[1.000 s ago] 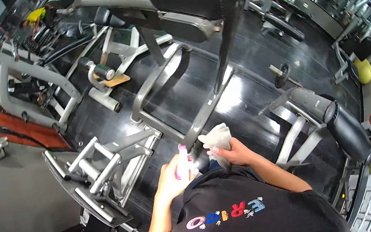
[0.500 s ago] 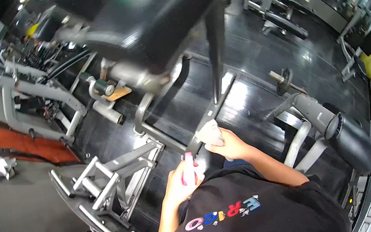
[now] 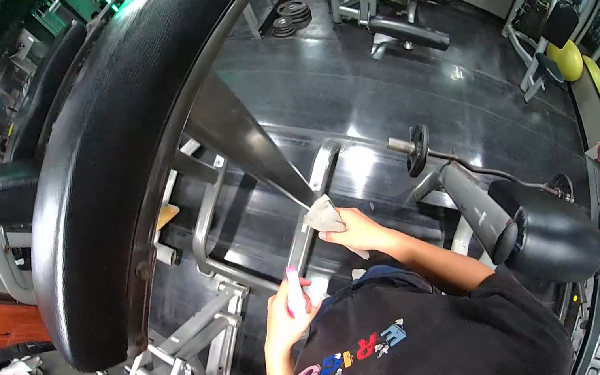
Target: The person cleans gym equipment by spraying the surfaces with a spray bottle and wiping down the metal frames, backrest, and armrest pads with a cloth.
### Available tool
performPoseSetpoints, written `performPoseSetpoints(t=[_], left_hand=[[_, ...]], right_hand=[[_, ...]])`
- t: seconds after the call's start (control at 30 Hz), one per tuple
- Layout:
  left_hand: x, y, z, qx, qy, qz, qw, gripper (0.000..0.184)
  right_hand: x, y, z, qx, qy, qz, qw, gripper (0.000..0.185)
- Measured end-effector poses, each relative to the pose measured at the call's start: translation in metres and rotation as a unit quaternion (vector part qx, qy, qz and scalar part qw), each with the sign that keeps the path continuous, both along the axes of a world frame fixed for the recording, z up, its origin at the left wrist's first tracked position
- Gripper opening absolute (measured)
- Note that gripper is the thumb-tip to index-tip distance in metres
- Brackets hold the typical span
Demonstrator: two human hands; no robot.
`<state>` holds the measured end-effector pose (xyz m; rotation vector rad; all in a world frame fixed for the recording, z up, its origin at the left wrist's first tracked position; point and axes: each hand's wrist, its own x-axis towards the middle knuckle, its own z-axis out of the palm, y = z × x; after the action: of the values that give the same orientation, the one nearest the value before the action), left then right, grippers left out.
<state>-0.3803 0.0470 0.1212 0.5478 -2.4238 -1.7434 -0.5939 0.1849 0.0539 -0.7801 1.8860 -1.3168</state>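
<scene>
The left hand (image 3: 285, 320) grips a pink-and-white bottle (image 3: 295, 293) — the right hand (image 3: 360, 231) holds a pale, bunched-up cloth (image 3: 323, 216).

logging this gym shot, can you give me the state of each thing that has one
Left grip: closed around the bottle
Bottle: held, contents can't be told
Right grip: closed on the cloth
Cloth: bunched, one end sticking out
Near pad: smooth, shiny
Bar: loaded at both ends
Floor plates: stacked flat
Balls: look inflated
</scene>
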Motion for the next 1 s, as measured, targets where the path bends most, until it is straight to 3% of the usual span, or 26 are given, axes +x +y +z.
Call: performPoseSetpoints(t=[0.03, 0.1, 0.27, 0.5, 0.6, 0.63, 0.7, 0.8, 0.83, 0.93, 1.0], left_hand=[[-0.008, -0.001, 0.0, -0.002, 0.004, -0.001, 1.0, 0.041], [-0.023, -0.006, 0.0, -0.039, -0.005, -0.019, 0.999, 0.039], [-0.061, -0.019, 0.006, -0.039, -0.024, -0.041, 0.998, 0.038], [-0.12, -0.036, 0.026, -0.061, -0.016, -0.168, 0.984, 0.042], [-0.147, -0.05, 0.031, -0.052, 0.005, -0.194, 0.98, 0.042], [-0.158, -0.055, 0.031, -0.052, 0.009, -0.191, 0.98, 0.042], [-0.175, -0.061, 0.028, -0.056, -0.007, -0.186, 0.981, 0.044], [-0.209, -0.056, 0.027, -0.037, 0.032, -0.184, 0.982, 0.041], [-0.223, -0.054, 0.02, -0.026, 0.05, -0.188, 0.981, 0.039], [-0.271, -0.043, 0.023, -0.003, 0.033, -0.188, 0.982, 0.038], [-0.303, -0.035, 0.019, 0.008, 0.029, -0.185, 0.982, 0.038]], right_hand=[[-0.008, 0.006, 0.004, 0.033, -0.054, -0.004, 0.998, 0.044], [-0.019, 0.016, -0.031, -0.001, 0.045, -0.047, 0.998, 0.044], [-0.027, 0.037, -0.04, -0.053, -0.005, -0.107, 0.993, 0.045], [-0.045, 0.04, -0.056, -0.004, -0.013, -0.192, 0.981, 0.044], [-0.058, 0.028, -0.06, -0.026, -0.09, -0.246, 0.965, 0.041], [-0.065, 0.02, -0.063, -0.055, -0.055, -0.249, 0.965, 0.04], [-0.081, 0.01, -0.055, 0.047, -0.068, -0.235, 0.968, 0.039], [-0.12, 0.001, -0.053, -0.056, 0.001, -0.172, 0.983, 0.041], [-0.137, -0.001, -0.054, -0.027, 0.009, -0.161, 0.987, 0.04], [-0.189, -0.002, -0.055, -0.031, -0.008, -0.158, 0.987, 0.037], [-0.225, 0.001, -0.044, -0.027, -0.11, -0.166, 0.98, 0.034]])
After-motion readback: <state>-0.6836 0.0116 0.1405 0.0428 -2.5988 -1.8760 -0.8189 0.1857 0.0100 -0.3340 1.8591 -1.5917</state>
